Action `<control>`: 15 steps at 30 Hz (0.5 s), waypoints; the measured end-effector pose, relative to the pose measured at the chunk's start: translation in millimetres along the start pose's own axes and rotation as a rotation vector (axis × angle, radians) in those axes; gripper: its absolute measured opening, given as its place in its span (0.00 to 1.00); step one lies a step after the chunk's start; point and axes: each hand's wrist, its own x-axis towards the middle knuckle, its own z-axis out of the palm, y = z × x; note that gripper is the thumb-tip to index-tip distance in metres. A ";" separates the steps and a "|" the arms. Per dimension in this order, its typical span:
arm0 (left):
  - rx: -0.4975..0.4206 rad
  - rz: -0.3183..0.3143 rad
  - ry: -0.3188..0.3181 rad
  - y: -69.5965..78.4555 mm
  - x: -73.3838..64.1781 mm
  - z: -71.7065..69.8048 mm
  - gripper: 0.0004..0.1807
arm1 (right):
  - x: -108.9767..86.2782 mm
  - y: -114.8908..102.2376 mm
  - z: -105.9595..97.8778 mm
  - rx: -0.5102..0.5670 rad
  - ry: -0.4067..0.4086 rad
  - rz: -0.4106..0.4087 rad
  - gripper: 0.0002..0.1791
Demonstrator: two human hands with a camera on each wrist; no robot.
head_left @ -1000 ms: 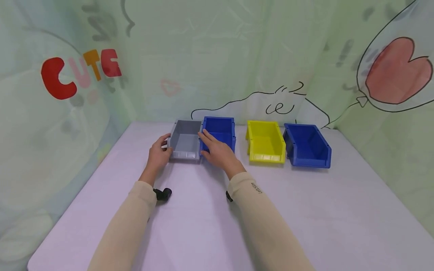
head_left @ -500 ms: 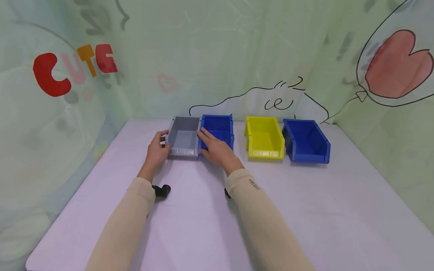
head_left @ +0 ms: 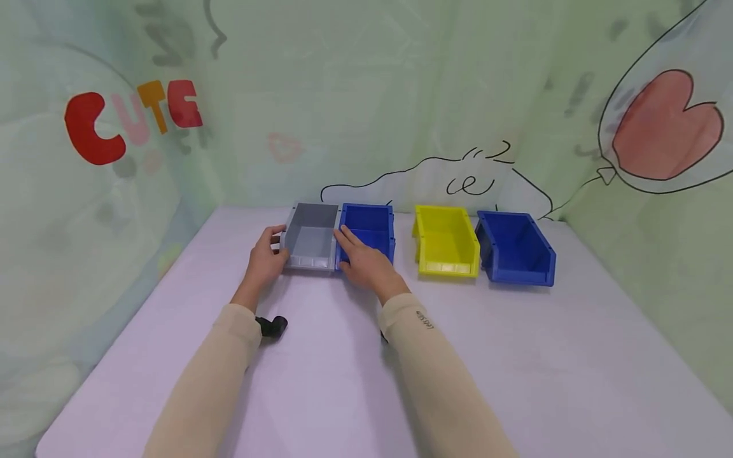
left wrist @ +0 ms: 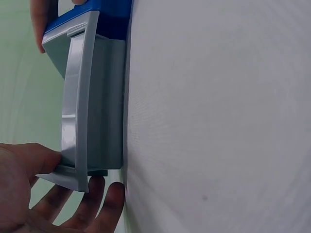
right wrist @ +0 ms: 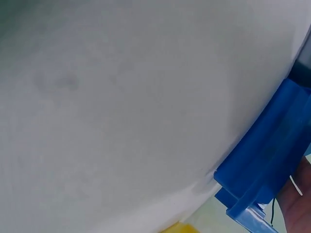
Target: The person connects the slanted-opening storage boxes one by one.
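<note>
A grey storage bin [head_left: 312, 243] and a blue storage bin [head_left: 369, 221] sit side by side, walls meeting. My left hand [head_left: 265, 261] grips the grey bin's left wall. In the left wrist view its thumb [left wrist: 41, 158] lies at the front corner and the other fingers [left wrist: 109, 206] curl along the outer side. My right hand [head_left: 366, 262] reaches over the blue bin, its fairly straight fingers touching the meeting walls at the rim. In the right wrist view part of the right hand [right wrist: 297, 206] shows behind the blue bin; its fingertips are hidden there.
To the right stand a yellow bin [head_left: 446, 242] and another blue bin [head_left: 517, 249], close together. A gap separates them from the left pair. All the bins are near the back of the white table [head_left: 321, 381], before a printed curtain [head_left: 366, 114].
The head view shifts slightly up and down. Both hands stay at the grey and blue bins, which keep their places; the right fingers shift a little at the walls.
</note>
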 end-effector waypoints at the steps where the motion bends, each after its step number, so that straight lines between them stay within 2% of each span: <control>1: 0.001 0.000 -0.005 0.9 1.0 0.2 0.34 | -0.8 -0.1 -1.3 -0.007 -0.001 0.004 0.42; 5: 0.014 -0.018 -0.014 4.5 3.0 0.0 0.34 | -1.1 -1.8 -7.2 -0.008 -0.026 0.015 0.43; 10: 0.039 -0.006 -0.028 8.6 2.0 -1.5 0.34 | 0.1 -6.1 -15.6 -0.002 -0.038 0.030 0.44; 15: 0.056 -0.025 -0.047 7.9 -0.8 1.3 0.33 | -3.0 -7.0 -18.4 0.022 -0.051 0.025 0.43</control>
